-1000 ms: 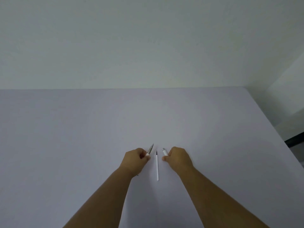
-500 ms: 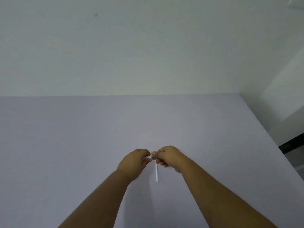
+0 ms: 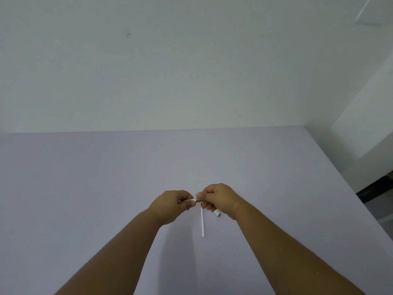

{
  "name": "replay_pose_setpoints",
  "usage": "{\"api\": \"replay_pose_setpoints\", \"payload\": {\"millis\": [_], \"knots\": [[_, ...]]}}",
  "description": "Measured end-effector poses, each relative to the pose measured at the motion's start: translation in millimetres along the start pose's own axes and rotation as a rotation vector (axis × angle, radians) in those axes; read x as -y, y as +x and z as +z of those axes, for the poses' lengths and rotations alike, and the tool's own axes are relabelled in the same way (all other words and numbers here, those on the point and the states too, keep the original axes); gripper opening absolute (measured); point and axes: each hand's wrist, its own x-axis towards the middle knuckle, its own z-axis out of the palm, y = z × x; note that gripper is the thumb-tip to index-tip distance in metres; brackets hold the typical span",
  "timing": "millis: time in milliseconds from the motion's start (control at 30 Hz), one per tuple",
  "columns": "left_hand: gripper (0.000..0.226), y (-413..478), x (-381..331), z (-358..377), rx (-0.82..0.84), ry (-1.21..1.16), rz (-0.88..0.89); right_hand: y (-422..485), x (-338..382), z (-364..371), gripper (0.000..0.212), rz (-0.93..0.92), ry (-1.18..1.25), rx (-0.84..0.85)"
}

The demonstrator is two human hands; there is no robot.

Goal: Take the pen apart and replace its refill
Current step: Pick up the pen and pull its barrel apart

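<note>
My left hand (image 3: 173, 204) and my right hand (image 3: 218, 199) meet above the table, their fingertips almost touching. The left hand is shut on the front part of the pen, mostly hidden in its fingers. The right hand is shut on the pen barrel (image 3: 217, 213), whose white end sticks out below the palm and whose metal end (image 3: 198, 201) shows between the two hands. The two pen parts touch end to end. A thin white refill (image 3: 202, 223) lies on the table just below the hands, pointing toward me.
The pale lilac table (image 3: 85, 188) runs to a white wall at the back. Its right edge (image 3: 361, 199) slants down toward me, with a dark floor gap beyond it.
One second ago the hands were apart, each holding one pen part with the refill between them. They have come together and the two parts now meet. The refill has stayed on the table.
</note>
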Motion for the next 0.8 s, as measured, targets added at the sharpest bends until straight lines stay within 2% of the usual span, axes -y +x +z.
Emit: {"api": "replay_pose_setpoints", "payload": {"millis": [67, 167, 233, 367, 467, 533, 633, 800], "knots": [[0.015, -1.2, 0.1, -2.0, -0.015, 0.014, 0.023, -0.1, 0.3, 2.2, 0.003, -0.043, -0.009, 0.018], [0.014, -1.4, -2.0, -3.5, -0.033, 0.042, 0.052, -2.5, 1.6, 0.3, 0.01, 0.017, 0.073, 0.043], [0.014, -1.0, -3.4, -4.3, -0.036, 0.064, 0.066, -4.1, 4.3, -2.5, 0.022, 0.075, 0.065, 0.031], [0.012, -0.4, -3.6, -3.4, -0.03, 0.057, 0.071, -2.6, 1.0, -3.8, 0.007, -0.01, 0.026, 0.007], [0.012, 0.1, -3.6, -4.3, -0.033, 0.059, 0.074, -3.9, 2.5, -3.4, 0.009, 0.025, 0.082, 0.039], [0.012, 0.6, -4.3, -5.6, -0.032, 0.064, 0.082, -3.0, 4.9, -3.5, 0.019, 0.049, 0.064, 0.029], [0.013, 1.8, -5.6, -6.9, -0.03, 0.06, 0.079, -1.2, 5.5, -4.3, 0.003, 0.0, 0.003, 0.001], [0.013, 1.9, -5.3, -10.2, -0.041, 0.074, 0.076, -2.0, 7.3, -4.5, 0.017, 0.05, 0.058, 0.028]]}}
